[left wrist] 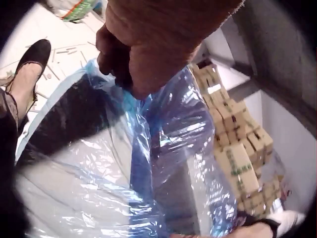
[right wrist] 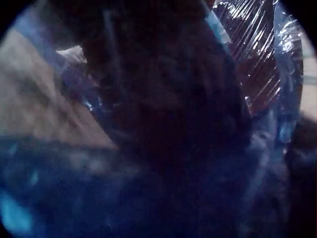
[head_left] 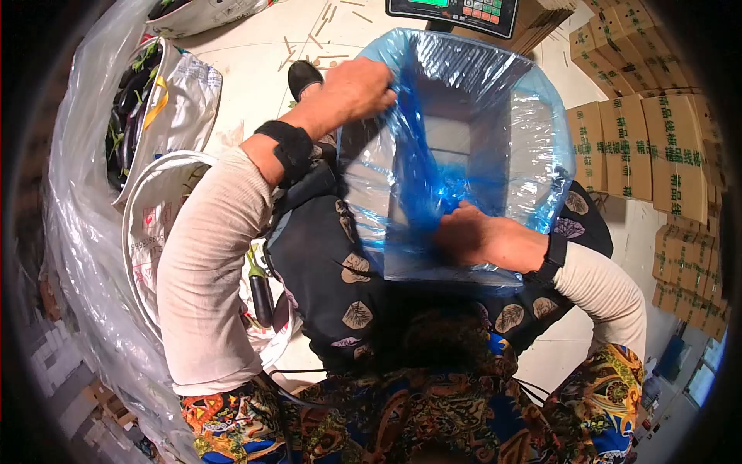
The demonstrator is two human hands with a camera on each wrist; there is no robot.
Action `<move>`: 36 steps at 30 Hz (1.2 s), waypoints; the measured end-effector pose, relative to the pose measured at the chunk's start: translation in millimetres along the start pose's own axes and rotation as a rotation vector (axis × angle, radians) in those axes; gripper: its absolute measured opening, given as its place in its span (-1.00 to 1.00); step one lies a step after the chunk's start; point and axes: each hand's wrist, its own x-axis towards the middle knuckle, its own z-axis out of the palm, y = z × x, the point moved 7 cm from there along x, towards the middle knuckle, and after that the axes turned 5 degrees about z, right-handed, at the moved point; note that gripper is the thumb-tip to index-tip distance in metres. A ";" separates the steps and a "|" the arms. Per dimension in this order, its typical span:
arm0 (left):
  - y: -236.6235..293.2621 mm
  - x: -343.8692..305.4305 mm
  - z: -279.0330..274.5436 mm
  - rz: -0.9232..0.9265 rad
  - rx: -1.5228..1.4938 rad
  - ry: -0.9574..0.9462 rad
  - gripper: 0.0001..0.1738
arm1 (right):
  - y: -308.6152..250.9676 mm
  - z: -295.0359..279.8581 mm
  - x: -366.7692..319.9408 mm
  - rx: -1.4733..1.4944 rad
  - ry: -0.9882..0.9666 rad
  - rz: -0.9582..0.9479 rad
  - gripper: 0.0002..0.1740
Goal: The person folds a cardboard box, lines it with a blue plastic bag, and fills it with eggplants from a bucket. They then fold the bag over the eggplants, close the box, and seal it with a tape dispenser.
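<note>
**Item 1, blue plastic bag** (head_left: 502,116): it is standing open in front of the person, draped over and into a cardboard box (head_left: 448,135) whose pale inner walls are showing through the film. The box is resting against the person's lap. The bag's rim is rising above the box on the far side, and a darker blue fold is running down the middle towards the near wall.

**Item 2, left hand** (head_left: 359,89): it is gripping the bag's rim at the far left corner, with the fingers curled tightly round a bunch of film. The left wrist view is showing the same hand (left wrist: 143,44) as a closed fist, with the bag (left wrist: 168,124) hanging from it.

**Item 3, right hand** (head_left: 471,232): it is lying low at the near wall of the box, with the fingers bending into the gathered fold and pinching it. The right wrist view is showing only dark blur and a strip of crinkled film (right wrist: 262,49).

**Item 4, surroundings:**
- A black shoe (head_left: 303,76) is standing on the pale floor (head_left: 247,69) just beyond the left hand.
- A white sack (head_left: 135,108) is holding dark aubergines at the left, beside a clear plastic sheet (head_left: 77,232).
- Printed cartons (head_left: 657,147) are sitting stacked at the right.
- A weighing scale (head_left: 456,11) is showing at the top edge.
</note>
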 end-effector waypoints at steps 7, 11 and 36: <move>-38.2 -18.8 28.2 0.072 -0.340 0.095 -0.20 | 45.4 -58.6 -10.0 -0.136 0.152 0.252 -0.75; -40.0 -30.5 27.7 0.147 -0.388 0.085 -0.25 | 78.0 -92.7 12.9 0.048 0.442 0.258 -0.48; 80.8 -438.2 182.0 -0.706 -0.628 0.566 -0.69 | 139.0 39.3 42.4 1.155 0.242 0.510 -0.57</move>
